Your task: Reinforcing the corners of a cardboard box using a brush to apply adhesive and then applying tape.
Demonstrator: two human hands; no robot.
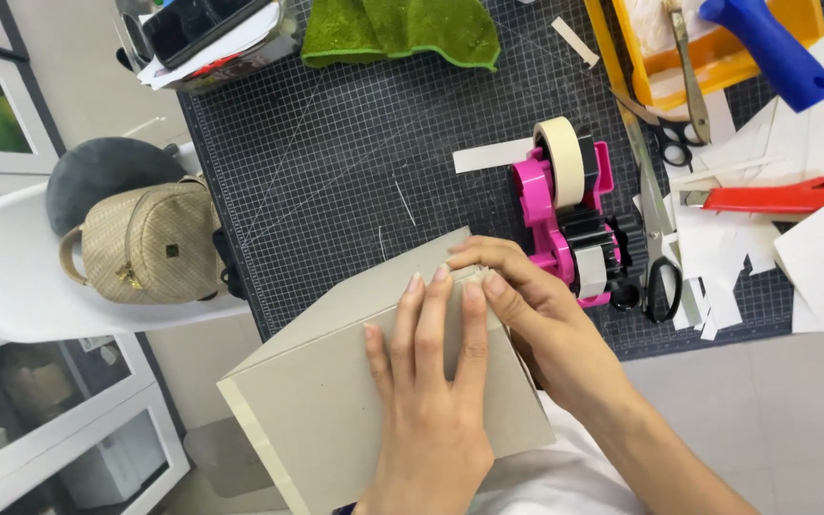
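On the counter's near edge (717, 381), a grey cardboard box (336, 391) sits tilted over the black cutting mat (355, 162). Left hand (431, 381) lies flat, fingers extended, pressing the top panel; right hand (526, 305) pinches the far corner seam. Pink tape dispenser (569, 215) just right, scissors (658, 238) beyond. Best to press firmly along the edge, panels aligned.
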